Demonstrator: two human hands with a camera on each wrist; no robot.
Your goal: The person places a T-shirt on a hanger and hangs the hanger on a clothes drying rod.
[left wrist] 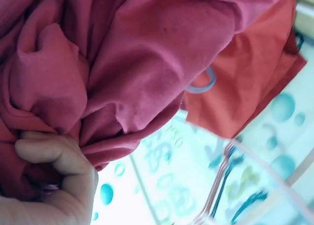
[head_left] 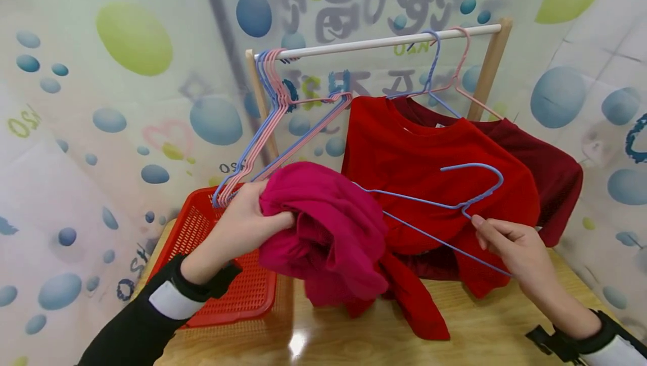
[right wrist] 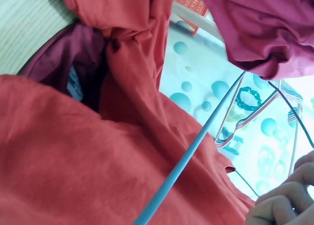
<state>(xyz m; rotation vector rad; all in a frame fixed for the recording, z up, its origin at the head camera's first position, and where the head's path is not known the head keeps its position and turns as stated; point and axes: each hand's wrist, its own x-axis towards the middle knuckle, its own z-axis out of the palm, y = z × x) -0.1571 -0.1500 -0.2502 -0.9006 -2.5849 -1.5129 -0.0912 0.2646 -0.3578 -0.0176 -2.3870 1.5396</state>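
My left hand [head_left: 247,223] grips a bunched magenta garment [head_left: 323,231], its thumb pressed into the folds. In the left wrist view the curled fingers [left wrist: 64,171] hold the cloth from below. My right hand [head_left: 515,248] pinches a blue hanger [head_left: 429,200] at the neck, just under its hook. The hanger's far end passes behind the magenta garment, which hides it. Behind the hanger, a red shirt [head_left: 369,136] hangs from the rack on a blue hanger, and a dark red shirt [head_left: 561,186] hangs on a pink one.
A small rack with a white rod [head_left: 354,47] and wooden posts stands at the back of the wooden table [head_left: 485,326]. Several pink and blue hangers [head_left: 275,108] hang at its left end. Below them sits a red plastic basket [head_left: 202,312]. A patterned curtain [head_left: 101,175] surrounds everything.
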